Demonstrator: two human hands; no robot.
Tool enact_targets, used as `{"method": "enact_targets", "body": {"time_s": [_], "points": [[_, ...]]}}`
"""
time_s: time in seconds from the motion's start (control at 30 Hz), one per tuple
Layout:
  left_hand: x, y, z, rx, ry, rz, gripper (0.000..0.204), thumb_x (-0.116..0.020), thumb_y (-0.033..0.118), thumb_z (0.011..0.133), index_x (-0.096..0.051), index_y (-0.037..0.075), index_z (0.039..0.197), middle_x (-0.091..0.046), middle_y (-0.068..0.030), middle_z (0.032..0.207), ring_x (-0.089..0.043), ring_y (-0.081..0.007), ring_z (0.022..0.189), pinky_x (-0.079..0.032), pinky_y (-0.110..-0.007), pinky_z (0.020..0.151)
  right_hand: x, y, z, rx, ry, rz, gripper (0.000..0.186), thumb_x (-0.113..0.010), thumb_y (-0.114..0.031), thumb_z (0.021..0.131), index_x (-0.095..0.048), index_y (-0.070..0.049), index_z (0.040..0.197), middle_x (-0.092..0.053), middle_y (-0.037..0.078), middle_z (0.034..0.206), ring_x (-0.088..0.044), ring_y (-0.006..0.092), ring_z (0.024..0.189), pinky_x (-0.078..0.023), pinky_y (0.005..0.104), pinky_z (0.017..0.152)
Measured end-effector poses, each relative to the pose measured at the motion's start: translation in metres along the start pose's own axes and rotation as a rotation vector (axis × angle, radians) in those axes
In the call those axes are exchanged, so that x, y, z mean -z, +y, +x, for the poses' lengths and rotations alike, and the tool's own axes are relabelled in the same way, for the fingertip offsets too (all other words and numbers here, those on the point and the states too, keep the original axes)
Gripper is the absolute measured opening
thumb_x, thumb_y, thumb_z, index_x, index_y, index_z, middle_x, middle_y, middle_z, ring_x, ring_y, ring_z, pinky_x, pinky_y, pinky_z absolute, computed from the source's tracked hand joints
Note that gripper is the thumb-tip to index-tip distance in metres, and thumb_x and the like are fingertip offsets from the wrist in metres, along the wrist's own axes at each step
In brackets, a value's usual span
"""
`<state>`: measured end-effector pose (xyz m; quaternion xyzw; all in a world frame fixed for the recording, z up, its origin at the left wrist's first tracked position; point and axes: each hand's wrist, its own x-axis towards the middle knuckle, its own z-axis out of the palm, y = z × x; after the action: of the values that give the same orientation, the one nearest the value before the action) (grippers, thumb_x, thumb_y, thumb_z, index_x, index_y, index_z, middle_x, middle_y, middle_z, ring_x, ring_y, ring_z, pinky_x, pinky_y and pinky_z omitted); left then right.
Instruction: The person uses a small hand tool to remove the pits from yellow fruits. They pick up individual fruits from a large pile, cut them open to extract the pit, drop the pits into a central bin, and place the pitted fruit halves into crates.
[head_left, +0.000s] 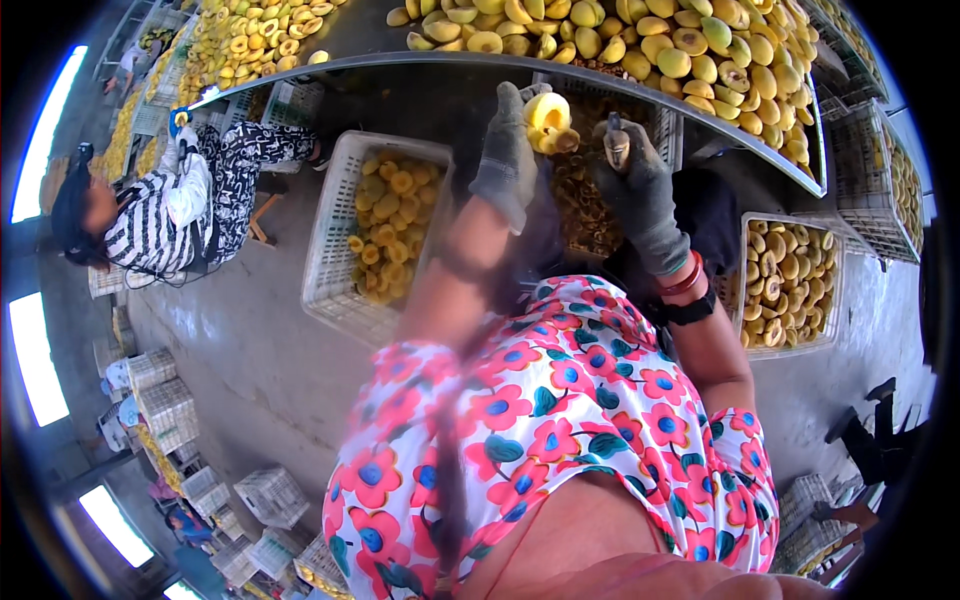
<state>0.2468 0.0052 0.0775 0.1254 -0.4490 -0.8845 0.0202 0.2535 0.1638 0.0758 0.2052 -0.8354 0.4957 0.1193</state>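
Note:
My left hand (pixel 503 155), in a grey work glove, is closed around a yellow peach half (pixel 546 112) with a hollowed middle. A browner piece (pixel 566 141) hangs at the fruit's lower edge; whether it is pit or flesh I cannot tell. My right hand (pixel 643 195), gloved too, grips a small pitting tool (pixel 616 150) with a wooden-looking handle, just right of the fruit and apart from it. Both hands are above a crate of brown pits and scraps (pixel 585 215) between my knees.
A metal-rimmed table (pixel 365 30) heaped with peaches (pixel 690 45) curves across the far side. One crate of hollowed halves (pixel 330 255) stands left, another crate of halves (pixel 790 350) right. Stacked crates (pixel 880 180) are far right. A seated person (pixel 165 225) works at left.

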Motion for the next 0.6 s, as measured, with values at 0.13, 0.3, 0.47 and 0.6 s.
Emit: {"method": "enact_targets", "body": {"time_s": [0.13,0.3,0.47,0.6], "points": [[-0.005,-0.014,-0.006,-0.266,0.042,0.44,0.051,-0.037,0.049,0.092,-0.055,0.003,0.103,-0.059,-0.0097,0.093,-0.059,-0.0186,0.077,-0.05,-0.032,0.071,-0.013,-0.009,0.006,0.178,-0.03,0.028,0.036,-0.064,-0.007,0.072,-0.053,-0.003,0.105,-0.06,0.013,0.092,-0.06,0.0296,0.085,-0.047,0.0324,0.075],[0.002,-0.034,-0.004,-0.38,0.082,0.536,0.042,-0.047,0.044,0.089,-0.059,0.004,0.095,-0.061,-0.0086,0.086,-0.057,-0.017,0.08,-0.046,-0.031,0.078,-0.012,-0.014,0.0,0.161,0.018,-0.103,0.019,-0.06,-0.012,0.078,-0.055,-0.004,0.094,-0.059,0.016,0.085,-0.058,0.0348,0.077,-0.047,0.0388,0.067],[0.078,0.021,-0.009,-0.704,0.28,0.934,0.042,-0.05,0.047,0.086,-0.058,0.006,0.092,-0.06,-0.0121,0.083,-0.057,-0.0252,0.078,-0.046,-0.037,0.073,0.017,0.008,0.017,0.137,0.047,-0.334,0.022,-0.063,-0.013,0.077,-0.055,-0.004,0.097,-0.06,0.015,0.088,-0.059,0.0322,0.082,-0.047,0.0367,0.071],[0.167,0.073,-0.041,-0.18,0.496,1.672,0.057,-0.045,0.054,0.083,-0.052,0.007,0.115,-0.054,-0.0211,0.116,-0.049,-0.0356,0.11,-0.041,-0.044,0.089,0.036,0.035,0.018,0.089,0.048,-0.362,0.023,-0.063,-0.012,0.077,-0.055,-0.004,0.098,-0.06,0.016,0.091,-0.059,0.0318,0.082,-0.047,0.036,0.071]]}}
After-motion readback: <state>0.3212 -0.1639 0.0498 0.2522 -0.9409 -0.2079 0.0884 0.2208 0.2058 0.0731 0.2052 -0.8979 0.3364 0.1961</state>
